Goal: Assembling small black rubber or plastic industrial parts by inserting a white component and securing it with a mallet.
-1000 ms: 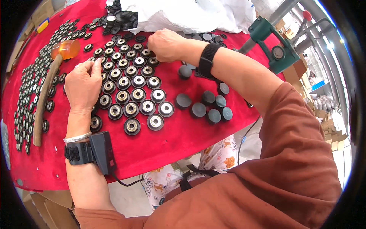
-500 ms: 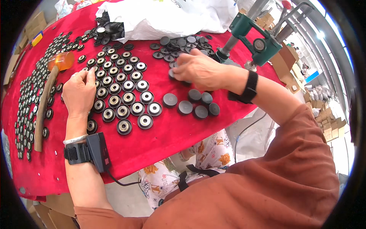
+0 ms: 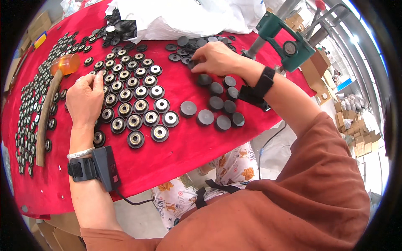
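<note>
My right hand (image 3: 217, 58) reaches to the near edge of the heap of dark plastic caps (image 3: 183, 41). Thumb and fingers are closed on one black round cap (image 3: 192, 64). Below that hand, several loose dark caps (image 3: 216, 103) lie flat side up on the red cloth. My left hand (image 3: 86, 100) stays curled beside the rows of metal bearings (image 3: 141, 105) seated in black round holders. Its fingertips are pressed together, and what they hold, if anything, is hidden.
A mallet with an orange head (image 3: 65, 65) and wooden handle lies left of my left hand, beside many more bearing pieces (image 3: 35, 106). A white sack (image 3: 180, 19) covers the table's back. A green hand press (image 3: 289, 44) stands at the right.
My right hand has shifted a little toward the heap. More dark caps now lie below it, in a loose group on the cloth. My left hand stays nearly where it was.
</note>
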The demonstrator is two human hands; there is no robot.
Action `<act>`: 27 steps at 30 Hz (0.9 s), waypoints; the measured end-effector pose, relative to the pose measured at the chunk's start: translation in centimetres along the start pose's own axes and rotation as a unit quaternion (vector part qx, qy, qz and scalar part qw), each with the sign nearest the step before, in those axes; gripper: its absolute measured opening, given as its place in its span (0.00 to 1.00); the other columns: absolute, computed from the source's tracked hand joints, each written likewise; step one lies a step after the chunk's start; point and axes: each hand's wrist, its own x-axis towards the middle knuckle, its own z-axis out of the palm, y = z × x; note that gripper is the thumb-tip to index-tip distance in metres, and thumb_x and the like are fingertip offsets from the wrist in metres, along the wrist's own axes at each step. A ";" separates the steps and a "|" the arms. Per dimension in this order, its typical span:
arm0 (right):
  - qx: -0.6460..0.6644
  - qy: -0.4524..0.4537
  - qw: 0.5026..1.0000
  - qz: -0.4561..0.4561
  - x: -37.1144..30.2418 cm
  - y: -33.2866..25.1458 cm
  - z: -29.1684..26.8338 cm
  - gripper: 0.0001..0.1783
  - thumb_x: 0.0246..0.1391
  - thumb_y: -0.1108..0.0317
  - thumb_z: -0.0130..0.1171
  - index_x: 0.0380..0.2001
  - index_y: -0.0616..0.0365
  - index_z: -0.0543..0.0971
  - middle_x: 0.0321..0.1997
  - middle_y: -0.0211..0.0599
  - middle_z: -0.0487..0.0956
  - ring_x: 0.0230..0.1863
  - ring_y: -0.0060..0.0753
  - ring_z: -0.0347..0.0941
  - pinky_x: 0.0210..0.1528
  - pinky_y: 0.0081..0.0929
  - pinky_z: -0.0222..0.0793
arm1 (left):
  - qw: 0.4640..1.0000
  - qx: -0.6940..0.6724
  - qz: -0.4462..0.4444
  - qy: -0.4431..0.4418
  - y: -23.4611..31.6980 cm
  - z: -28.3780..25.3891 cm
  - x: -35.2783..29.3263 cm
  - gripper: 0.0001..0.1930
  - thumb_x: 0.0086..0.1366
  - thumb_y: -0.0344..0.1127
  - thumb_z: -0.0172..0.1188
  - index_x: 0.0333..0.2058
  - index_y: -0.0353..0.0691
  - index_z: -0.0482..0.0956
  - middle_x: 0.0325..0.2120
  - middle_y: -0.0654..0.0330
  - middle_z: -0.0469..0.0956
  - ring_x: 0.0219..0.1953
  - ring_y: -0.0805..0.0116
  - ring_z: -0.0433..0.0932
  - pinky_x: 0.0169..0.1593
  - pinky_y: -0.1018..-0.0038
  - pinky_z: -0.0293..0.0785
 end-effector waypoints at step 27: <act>-0.012 0.086 0.984 -0.157 5.0 -5.6 3.2 0.12 0.47 0.64 0.59 0.31 0.64 0.80 0.35 0.45 0.79 0.36 0.46 0.76 0.43 0.34 0.71 | 1.000 -0.016 -0.004 0.004 0.2 0.1 0.0 0.13 0.60 0.41 0.57 0.28 0.36 0.79 0.20 0.51 0.76 0.21 0.57 0.76 0.28 0.68 0.69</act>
